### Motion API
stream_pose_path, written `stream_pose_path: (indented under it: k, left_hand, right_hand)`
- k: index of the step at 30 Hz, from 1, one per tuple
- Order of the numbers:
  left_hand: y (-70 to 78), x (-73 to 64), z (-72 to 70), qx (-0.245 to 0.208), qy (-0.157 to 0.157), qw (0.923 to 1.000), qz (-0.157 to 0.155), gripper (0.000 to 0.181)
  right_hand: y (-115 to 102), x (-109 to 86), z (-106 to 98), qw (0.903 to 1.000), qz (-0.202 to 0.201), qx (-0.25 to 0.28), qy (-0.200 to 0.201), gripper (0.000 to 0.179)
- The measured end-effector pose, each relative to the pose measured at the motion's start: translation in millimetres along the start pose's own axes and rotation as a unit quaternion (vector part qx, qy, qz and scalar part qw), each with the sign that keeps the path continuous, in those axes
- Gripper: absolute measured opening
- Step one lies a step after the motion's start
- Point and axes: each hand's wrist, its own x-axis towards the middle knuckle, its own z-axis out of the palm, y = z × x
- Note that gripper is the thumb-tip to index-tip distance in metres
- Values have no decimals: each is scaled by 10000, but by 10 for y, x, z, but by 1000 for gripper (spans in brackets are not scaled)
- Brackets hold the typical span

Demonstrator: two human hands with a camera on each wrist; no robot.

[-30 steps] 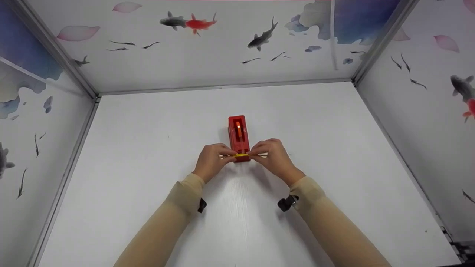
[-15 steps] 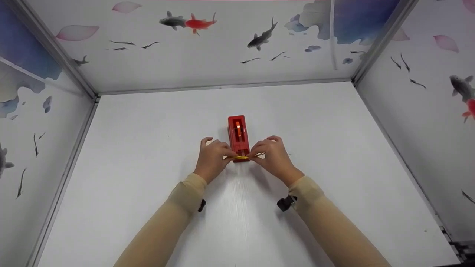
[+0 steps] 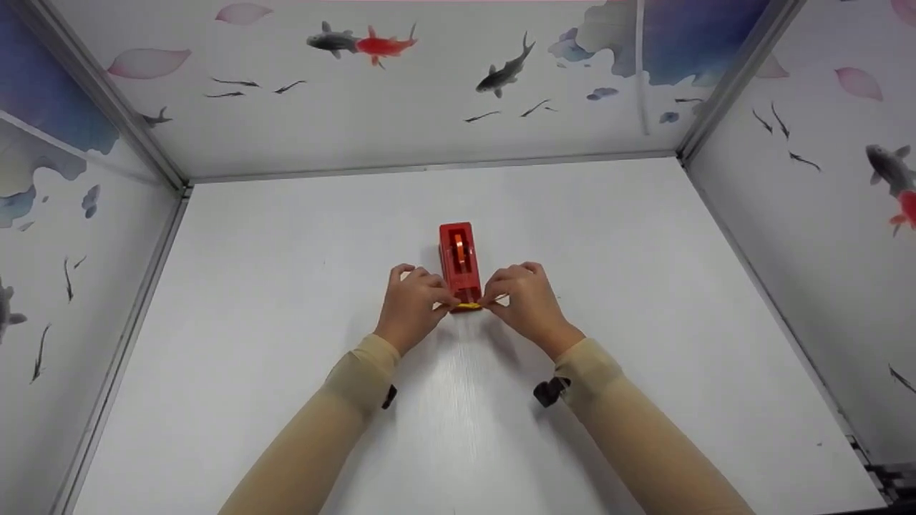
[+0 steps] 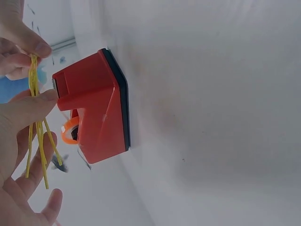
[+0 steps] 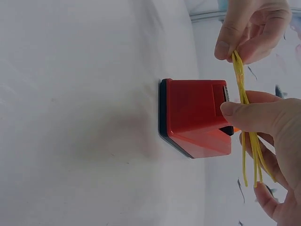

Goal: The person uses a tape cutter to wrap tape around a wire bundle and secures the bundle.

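Note:
A bundle of thin yellow cords (image 5: pixel 240 80) is stretched between the two hands, its loose ends hanging past the fingers. In the head view, the left hand (image 3: pixel 413 306) pinches the bundle's left part between thumb and index finger. On the other side, the right hand (image 3: pixel 526 304) pinches the right part the same way. A shiny patch shows on the cords between them in the right wrist view. Right behind the bundle stands a red tape dispenser (image 3: pixel 458 268) with a dark base, its toothed cutting edge (image 5: pixel 226 92) close to the cords. An orange tape roll (image 4: pixel 70 130) sits in it.
The white tabletop (image 3: pixel 286 250) spreads around the dispenser. Printed panels with fish stand at the back (image 3: pixel 429 107), left (image 3: pixel 86 286) and right (image 3: pixel 773 214). Small black cameras, such as the right wrist camera (image 3: pixel 551 392), are strapped under the sleeves.
Both hands have shifted the yellow bundle slightly nearer, to the dispenser's front end. The left hand's outer fingers have lifted from the bundle. The dispenser stays in place.

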Motion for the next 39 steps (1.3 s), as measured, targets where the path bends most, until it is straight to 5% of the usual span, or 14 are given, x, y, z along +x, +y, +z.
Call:
stream_pose_path:
  k: [8, 15, 27, 39]
  left_hand:
    - [0, -10, 13, -95, 44, 9999, 78, 10]
    - [-1, 15, -15, 112, 236, 9991, 346, 7]
    - [-14, 26, -3, -146, 698, 9959, 556, 7]
    - [-19, -58, 60, -496, 819, 9935, 620, 6]
  right_hand:
    - [-10, 13, -1, 9991, -178, -393, 38, 8]
    - [-81, 45, -64, 9964, 14, -574, -621, 12]
    - [-78, 57, -16, 9929, 527, 98, -1059, 17]
    - [-102, 23, -38, 9574, 1676, 1569, -1754, 15]
